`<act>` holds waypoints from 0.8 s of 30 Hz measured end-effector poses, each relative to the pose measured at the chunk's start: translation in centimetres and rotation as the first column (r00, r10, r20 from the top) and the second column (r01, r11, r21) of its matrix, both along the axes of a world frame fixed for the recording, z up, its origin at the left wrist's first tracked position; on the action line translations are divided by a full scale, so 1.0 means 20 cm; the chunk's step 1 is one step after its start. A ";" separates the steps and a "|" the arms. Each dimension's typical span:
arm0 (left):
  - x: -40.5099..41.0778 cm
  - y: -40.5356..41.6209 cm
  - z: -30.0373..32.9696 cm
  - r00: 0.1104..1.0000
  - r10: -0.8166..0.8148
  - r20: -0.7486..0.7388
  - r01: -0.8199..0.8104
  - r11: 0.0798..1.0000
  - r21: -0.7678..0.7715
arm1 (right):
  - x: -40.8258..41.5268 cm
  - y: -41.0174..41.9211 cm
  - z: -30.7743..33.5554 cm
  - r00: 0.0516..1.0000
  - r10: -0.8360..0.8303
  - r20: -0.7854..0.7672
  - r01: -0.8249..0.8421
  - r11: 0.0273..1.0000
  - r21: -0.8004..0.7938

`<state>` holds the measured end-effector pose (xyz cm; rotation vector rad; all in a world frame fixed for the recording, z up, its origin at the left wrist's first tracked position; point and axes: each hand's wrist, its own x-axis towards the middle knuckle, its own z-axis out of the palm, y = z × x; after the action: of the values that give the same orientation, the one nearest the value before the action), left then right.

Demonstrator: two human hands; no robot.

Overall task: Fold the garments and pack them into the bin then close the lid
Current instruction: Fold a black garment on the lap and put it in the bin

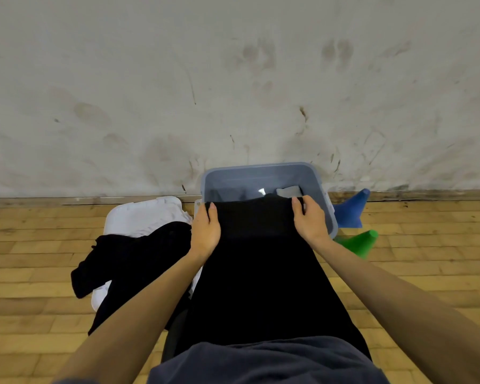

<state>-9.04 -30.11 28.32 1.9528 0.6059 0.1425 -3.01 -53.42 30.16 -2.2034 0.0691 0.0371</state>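
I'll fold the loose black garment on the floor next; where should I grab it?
Take the loose black garment at its upper edge beside the white lid, coming from above; that edge lies exposed, while its lower part runs under the left arm.

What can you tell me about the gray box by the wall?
The bin is a blue-gray plastic tub with rounded corners and a thick rim. It stands open on the wooden floor against the scuffed wall. Something gray and folded lies inside. A black garment, gripped by the left hand and right hand, drapes over its near edge.
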 end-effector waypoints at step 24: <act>0.12 0.11 -0.12 0.972 -0.220 0.076 0.116 0.741 0.662 | 0.21 0.00 -0.15 0.984 0.126 0.128 -0.064 0.911 -0.407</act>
<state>-6.73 -27.83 26.01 2.6409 0.2806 0.4346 1.27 -53.43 27.08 -2.6133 -0.1281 -0.0991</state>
